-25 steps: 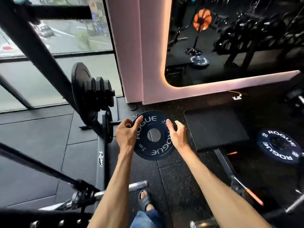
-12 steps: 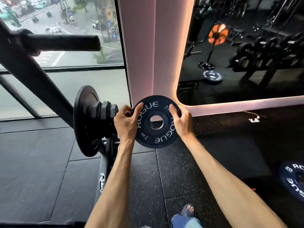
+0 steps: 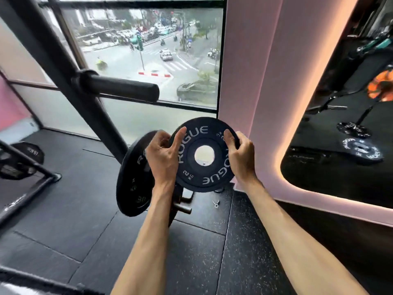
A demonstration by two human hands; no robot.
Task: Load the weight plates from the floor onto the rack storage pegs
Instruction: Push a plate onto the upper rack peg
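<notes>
Left hand (image 3: 162, 158) and right hand (image 3: 241, 158) curl round the plate (image 3: 197, 177) at its edges, holding it upright in mid-air, just right of the stored plate (image 3: 133, 184); square its hole to the bare peg (image 3: 121, 88) (far left, higher) before sliding; the plate is higher than half a second ago, the peg nearer.

A small plate (image 3: 210, 179) is held between the left grip (image 3: 162, 160) and right grip (image 3: 241, 159), just right of a large plate (image 3: 131, 188) hung on the rack (image 3: 70, 67), below a peg (image 3: 121, 88).

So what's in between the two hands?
The small Rogue weight plate; the left hand and right hand grip its opposite edges. The head view shows it.
</notes>
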